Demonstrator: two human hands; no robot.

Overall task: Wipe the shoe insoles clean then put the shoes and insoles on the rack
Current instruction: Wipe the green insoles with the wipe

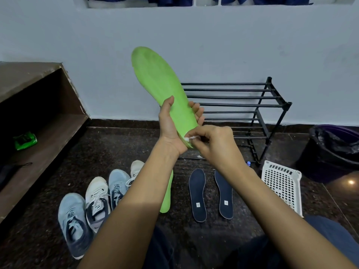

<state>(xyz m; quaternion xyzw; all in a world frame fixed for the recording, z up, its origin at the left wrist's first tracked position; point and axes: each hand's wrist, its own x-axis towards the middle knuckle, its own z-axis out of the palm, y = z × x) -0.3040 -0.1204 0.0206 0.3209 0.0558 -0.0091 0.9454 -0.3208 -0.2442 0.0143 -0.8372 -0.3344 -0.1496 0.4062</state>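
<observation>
Green insole (159,82) gripped in left hand (171,125); right hand (213,141) pinches a tiny wipe (187,139) at its heel, small enough to slip.

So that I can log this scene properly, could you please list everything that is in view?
green insoles: 2, green; one held up, one on the floor behind the left forearm
navy insoles: 2, dark blue; side by side on the floor
sneakers: 4, two light blue, two white; floor, left
shoe rack: 1, black; against the wall
basket: 1, white; floor, right
bin: 1, black liner; far right
packet: 1, green; on the wooden shelf
wipe: 1, white; at the held insole's lower end
left hand: grips the held insole
right hand: pinches the wipe
</observation>
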